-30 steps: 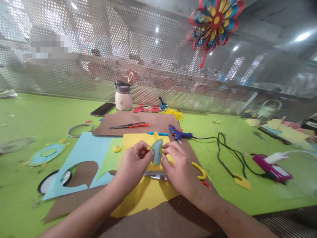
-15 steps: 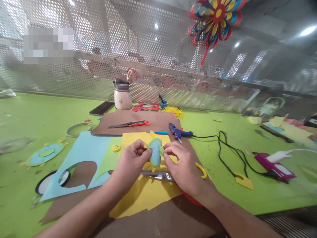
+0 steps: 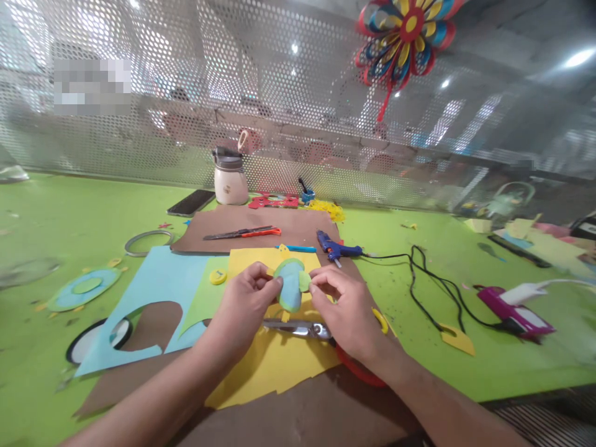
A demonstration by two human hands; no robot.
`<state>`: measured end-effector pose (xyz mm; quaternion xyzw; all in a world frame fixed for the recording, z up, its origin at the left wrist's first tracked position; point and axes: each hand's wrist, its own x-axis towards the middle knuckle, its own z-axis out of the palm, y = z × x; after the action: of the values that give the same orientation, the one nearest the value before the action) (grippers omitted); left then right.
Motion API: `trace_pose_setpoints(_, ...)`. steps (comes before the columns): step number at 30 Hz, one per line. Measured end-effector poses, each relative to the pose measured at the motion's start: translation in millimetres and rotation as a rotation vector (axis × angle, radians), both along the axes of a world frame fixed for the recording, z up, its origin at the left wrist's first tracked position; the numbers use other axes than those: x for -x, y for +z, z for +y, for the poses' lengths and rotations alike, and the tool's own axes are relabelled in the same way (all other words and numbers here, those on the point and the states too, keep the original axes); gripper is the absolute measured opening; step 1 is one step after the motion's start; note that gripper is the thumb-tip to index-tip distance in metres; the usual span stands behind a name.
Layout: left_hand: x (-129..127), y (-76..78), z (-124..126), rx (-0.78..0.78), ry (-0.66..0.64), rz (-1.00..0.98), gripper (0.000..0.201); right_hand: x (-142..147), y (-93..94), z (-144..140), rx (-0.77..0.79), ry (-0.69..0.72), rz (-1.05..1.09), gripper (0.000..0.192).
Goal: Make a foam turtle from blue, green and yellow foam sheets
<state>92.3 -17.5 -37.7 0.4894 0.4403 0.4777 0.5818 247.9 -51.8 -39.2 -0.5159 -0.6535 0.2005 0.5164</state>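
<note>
One blue-and-green paper cutout (image 3: 289, 288) is held above the yellow sheet (image 3: 251, 366), near scissors (image 3: 298, 328): the left hand (image 3: 249, 301) pinches one edge, the right hand (image 3: 347, 304) pinches a small green piece (image 3: 304, 281) opposite.

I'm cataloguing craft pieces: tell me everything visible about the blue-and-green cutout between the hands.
The cutout looks like paper: a blue, rounded face edged in green, with small yellow bits at top and bottom. It is held up over the yellow sheet. The left hand pinches one side; the right hand pinches a green piece at the other. Its back is hidden.
</note>
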Motion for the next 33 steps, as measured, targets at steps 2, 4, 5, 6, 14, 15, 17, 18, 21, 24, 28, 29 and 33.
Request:
trace_pose_setpoints(2, 0, 0.1, 0, 0.022, -0.010, -0.027, 0.026, -1, 0.7, 0, 0.027, 0.005, 0.021, 0.011)
trace_pose_setpoints(4, 1, -0.2, 0, 0.041, -0.011, -0.039, 0.026, -2, 1.4, 0, 0.050, 0.007, 0.034, 0.010)
trace_pose_setpoints(5, 1, -0.5, 1, 0.048, -0.009, -0.040, 0.026, -2, 1.8, -1, 0.060, 0.008, 0.040, 0.010)
trace_pose_setpoints(6, 2, -0.7, 2, 0.052, -0.007, -0.041, 0.026, -3, 2.4, -1, 0.070, 0.008, 0.047, 0.010)
trace_pose_setpoints(14, 2, 3.5, 3, 0.072, -0.009, -0.071, 0.025, -9, 5.6, 0, -0.048, -0.031, -0.082, 0.011)
trace_pose_setpoints(15, 2, 3.9, 2, 0.073, -0.009, -0.073, 0.025, -9, 5.3, 0, -0.132, -0.060, -0.163, 0.011)
trace_pose_setpoints(17, 1, 3.9, 1, 0.073, -0.013, -0.078, 0.025, -8, 4.1, -1, -0.271, -0.114, -0.338, 0.013)
trace_pose_setpoints(18, 1, 3.5, 1, 0.072, -0.016, -0.080, 0.025, -7, 3.2, -2, -0.308, -0.127, -0.418, 0.015)
trace_pose_setpoints(21, 0, 1.9, 0, 0.053, -0.036, -0.076, 0.024, -3, 0.2, -5, -0.311, -0.119, -0.599, 0.017)
trace_pose_setpoints(24, -1, 1.1, -1, 0.030, -0.038, -0.052, 0.024, 1, -2.4, -7, -0.274, -0.074, -0.679, 0.018)
trace_pose_setpoints(28, -2, 0.9, -2, 0.025, -0.033, -0.018, 0.024, 5, -3.6, -8, -0.263, -0.052, -0.724, 0.019)
trace_pose_setpoints(29, -2, 0.9, -2, 0.022, -0.033, -0.012, 0.024, 6, -3.8, -8, -0.263, -0.055, -0.732, 0.018)
trace_pose_setpoints(33, -3, 2.9, -5, 0.015, -0.026, 0.006, 0.024, 6, -4.7, -8, -0.268, -0.060, -0.760, 0.017)
